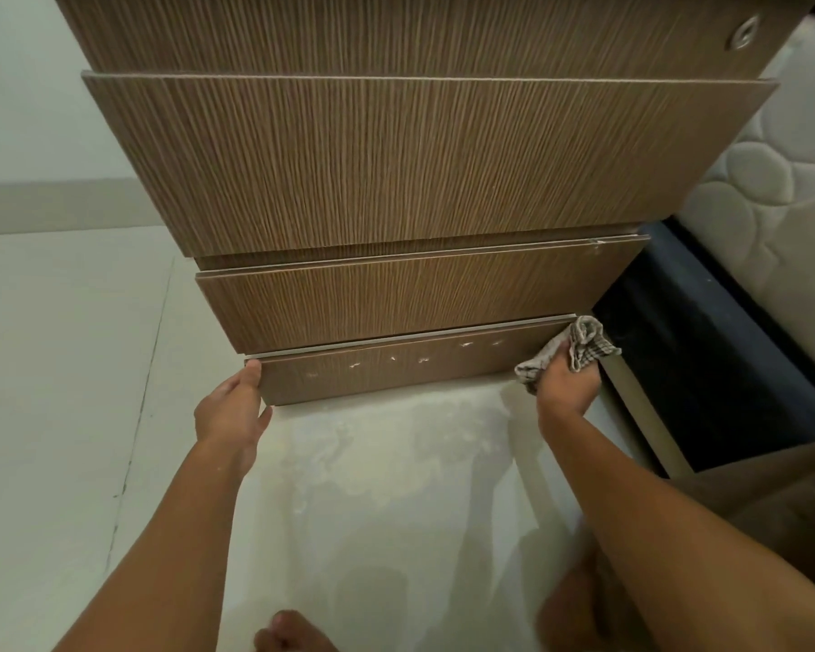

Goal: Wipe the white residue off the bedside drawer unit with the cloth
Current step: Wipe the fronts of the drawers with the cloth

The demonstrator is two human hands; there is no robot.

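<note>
Holding the checked cloth (pixel 584 343) bunched in my right grip (pixel 566 378), fingers clenched round it, at the right end of the lowest drawer front (pixel 382 378) of the bedside drawer unit (pixel 396 157). My left grip (pixel 229 407) is released, fingers straight along that front's left edge. Spots of white residue (pixel 423 360) dot the front between both grips, left of the cloth.

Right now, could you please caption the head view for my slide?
Right hand holds cloth at bottom drawer front; left hand touches its left end.
</note>
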